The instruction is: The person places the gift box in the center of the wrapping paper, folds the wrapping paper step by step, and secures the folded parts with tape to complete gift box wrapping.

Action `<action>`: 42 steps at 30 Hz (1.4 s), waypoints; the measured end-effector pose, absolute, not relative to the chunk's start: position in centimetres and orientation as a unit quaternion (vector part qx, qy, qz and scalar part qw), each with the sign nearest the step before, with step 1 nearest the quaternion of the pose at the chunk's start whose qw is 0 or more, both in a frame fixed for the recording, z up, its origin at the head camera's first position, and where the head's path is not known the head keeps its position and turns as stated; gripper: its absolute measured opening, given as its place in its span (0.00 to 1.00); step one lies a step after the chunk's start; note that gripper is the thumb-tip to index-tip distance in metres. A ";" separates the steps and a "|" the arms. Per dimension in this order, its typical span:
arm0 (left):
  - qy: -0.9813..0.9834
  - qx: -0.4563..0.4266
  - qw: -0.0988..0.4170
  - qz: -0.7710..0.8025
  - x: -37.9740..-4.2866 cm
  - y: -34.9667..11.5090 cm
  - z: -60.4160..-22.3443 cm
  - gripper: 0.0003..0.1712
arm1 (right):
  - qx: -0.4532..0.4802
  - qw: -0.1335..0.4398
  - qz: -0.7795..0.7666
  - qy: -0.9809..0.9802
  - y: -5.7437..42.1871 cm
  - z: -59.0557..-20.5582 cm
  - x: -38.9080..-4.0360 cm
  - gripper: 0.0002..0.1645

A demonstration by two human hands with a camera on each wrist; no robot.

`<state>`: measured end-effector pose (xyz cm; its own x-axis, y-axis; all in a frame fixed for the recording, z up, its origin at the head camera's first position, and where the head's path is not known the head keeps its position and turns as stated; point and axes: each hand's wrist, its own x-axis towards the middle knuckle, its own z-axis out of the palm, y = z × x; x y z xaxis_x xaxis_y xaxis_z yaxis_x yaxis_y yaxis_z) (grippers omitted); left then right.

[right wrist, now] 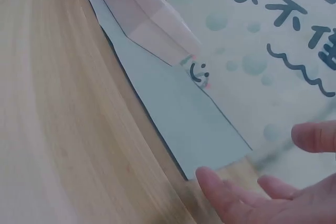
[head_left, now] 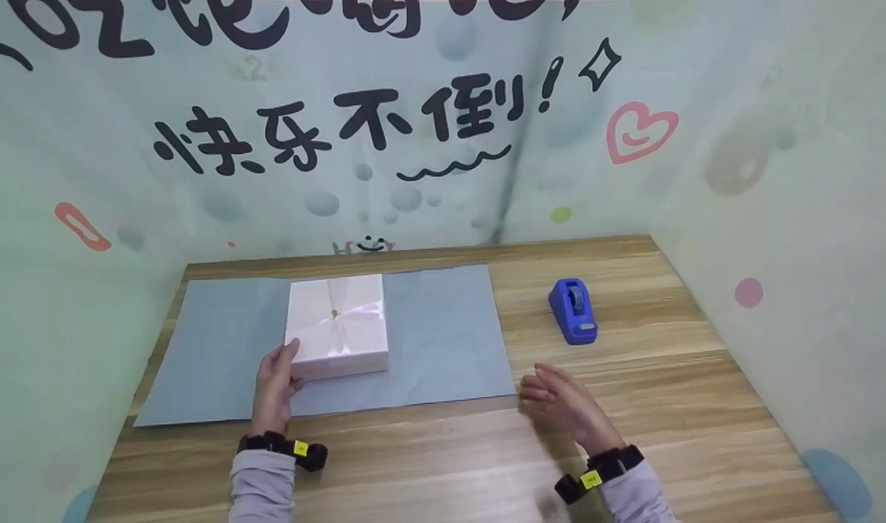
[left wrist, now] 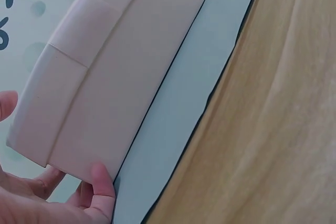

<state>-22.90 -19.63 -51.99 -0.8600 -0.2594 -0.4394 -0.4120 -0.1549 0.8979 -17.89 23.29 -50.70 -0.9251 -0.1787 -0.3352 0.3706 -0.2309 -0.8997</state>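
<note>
Paper: grey sheet of wrapping paper (head_left: 443, 327) lies flat on the wooden desk (head_left: 632, 407), long side across, its near edge close to the person.
Box: pale pink gift box (head_left: 338, 323) with a printed bow sits on the paper, left of the sheet's middle, edges roughly square to it.
Left hand: left hand (head_left: 274, 385) rests at the box's near left corner, thumb up along the corner and fingers (left wrist: 102, 184) curled lightly against the side wall; it steadies the box and does not lift it.
Right hand: right hand (head_left: 559, 399) hovers above bare desk just off the paper's near right corner, fingers (right wrist: 226, 192) relaxed and apart, holding nothing.
Tape: blue tape dispenser (head_left: 574, 311) stands on the desk right of the paper, well apart from both hands.
Backdrop: printed walls with black lettering and a pink heart (head_left: 639, 131) close the desk on three sides.
Doing it well: judging from the layout, the box wants nudging toward the sheet's middle with edges parallel to the paper. The left hand should keep it from sliding while the right takes the paper's free edge flat, without creasing it.
</note>
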 end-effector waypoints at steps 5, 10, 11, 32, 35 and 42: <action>0.652 -0.262 0.055 0.709 -22.9 -19.6 -52.0 0.52 | 0.086 0.191 -0.800 0.562 22.4 -51.2 -18.9 0.26; 0.656 -0.262 0.054 0.705 -23.0 -19.7 -52.2 0.52 | 0.120 0.188 -0.788 0.575 21.6 -51.2 -19.3 0.25; 0.656 -0.260 0.052 0.707 -23.0 -19.7 -52.2 0.52 | 0.129 0.182 -0.785 0.579 21.5 -51.3 -19.4 0.24; 0.664 -0.277 0.022 0.694 -22.7 -19.7 -52.1 0.46 | 0.100 0.181 -0.688 0.696 19.6 -52.2 -21.1 0.10; 0.675 -0.282 -0.008 0.682 -22.3 -19.7 -51.9 0.42 | 0.095 0.139 -0.659 0.733 19.2 -51.6 -20.8 0.12; 0.678 -0.282 -0.075 0.674 -21.5 -19.9 -51.4 0.35 | 0.076 0.099 -0.625 0.771 19.7 -50.3 -19.9 0.13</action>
